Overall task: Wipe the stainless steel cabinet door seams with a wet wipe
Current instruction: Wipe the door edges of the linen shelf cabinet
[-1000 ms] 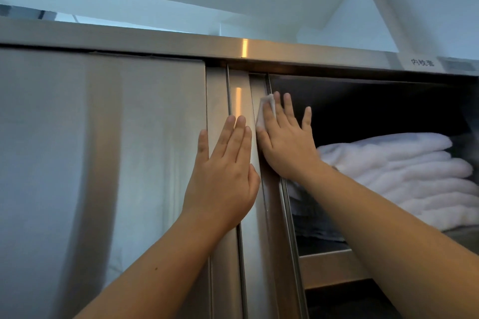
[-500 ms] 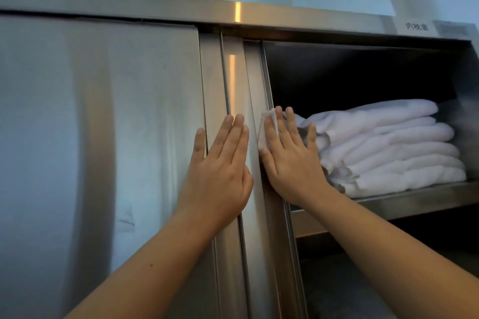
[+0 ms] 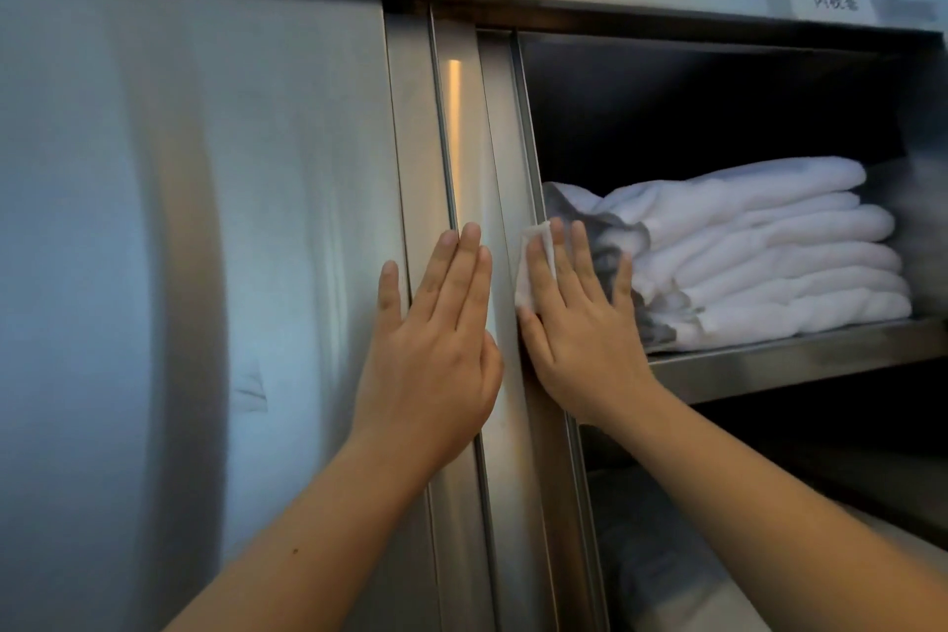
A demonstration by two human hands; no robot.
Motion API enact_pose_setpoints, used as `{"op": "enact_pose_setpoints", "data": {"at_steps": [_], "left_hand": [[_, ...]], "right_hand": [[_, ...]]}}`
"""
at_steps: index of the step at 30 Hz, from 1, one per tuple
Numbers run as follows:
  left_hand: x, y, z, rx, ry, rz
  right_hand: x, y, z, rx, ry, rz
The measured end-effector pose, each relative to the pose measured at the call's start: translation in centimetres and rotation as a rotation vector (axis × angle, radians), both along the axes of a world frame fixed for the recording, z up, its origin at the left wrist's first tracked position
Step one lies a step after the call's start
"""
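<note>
Head view: my right hand lies flat, fingers straight, pressing the wet wipe onto the door seam. Just left of it, my left hand rests flat and ungripping on the cabinet door.

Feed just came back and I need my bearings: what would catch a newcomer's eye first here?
Two bare hands lie flat on the steel at centre: the left hand on the edge of the cabinet door, the right hand pressing a white wet wipe against the seam beside it. Right of them, folded white towels are stacked on a shelf in the open compartment.
</note>
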State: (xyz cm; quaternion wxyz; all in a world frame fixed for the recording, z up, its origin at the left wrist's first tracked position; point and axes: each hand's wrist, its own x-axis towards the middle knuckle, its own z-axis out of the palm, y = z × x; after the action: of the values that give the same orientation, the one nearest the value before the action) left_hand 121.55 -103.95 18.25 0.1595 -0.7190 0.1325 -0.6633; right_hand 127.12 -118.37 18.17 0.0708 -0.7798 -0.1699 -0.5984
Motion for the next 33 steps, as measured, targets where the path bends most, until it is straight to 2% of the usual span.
{"op": "enact_pose_setpoints", "data": {"at_steps": [4, 12, 14, 18, 23, 27, 33], "left_hand": [[0.3, -0.5, -2.3, 0.002, -0.007, 0.012], [0.2, -0.6, -4.9, 0.0, 0.038, 0.021], [0.2, -0.6, -5.7, -0.009, 0.048, -0.003], [-0.1, -0.5, -7.9, -0.007, 0.071, -0.05], [-0.5, -0.8, -10.5, -0.008, 0.081, -0.024], [-0.4, -0.6, -12.3, 0.005, 0.1, 0.013], [-0.4, -0.5, -14.1, -0.003, 0.146, -0.005]], "right_hand": [[-0.9, 0.1, -6.6, 0.02, -0.014, 0.041], [-0.7, 0.0, -5.4, -0.035, 0.095, -0.07], [-0.9, 0.3, -5.7, -0.002, 0.087, -0.037], [-1.2, 0.3, -9.6, 0.032, 0.055, 0.032], [-1.9, 0.1, -15.2, 0.021, 0.136, 0.021], [-2.2, 0.0, -14.7, 0.01, 0.194, 0.026], [-1.8, 0.1, -13.3, 0.034, 0.161, 0.021]]}}
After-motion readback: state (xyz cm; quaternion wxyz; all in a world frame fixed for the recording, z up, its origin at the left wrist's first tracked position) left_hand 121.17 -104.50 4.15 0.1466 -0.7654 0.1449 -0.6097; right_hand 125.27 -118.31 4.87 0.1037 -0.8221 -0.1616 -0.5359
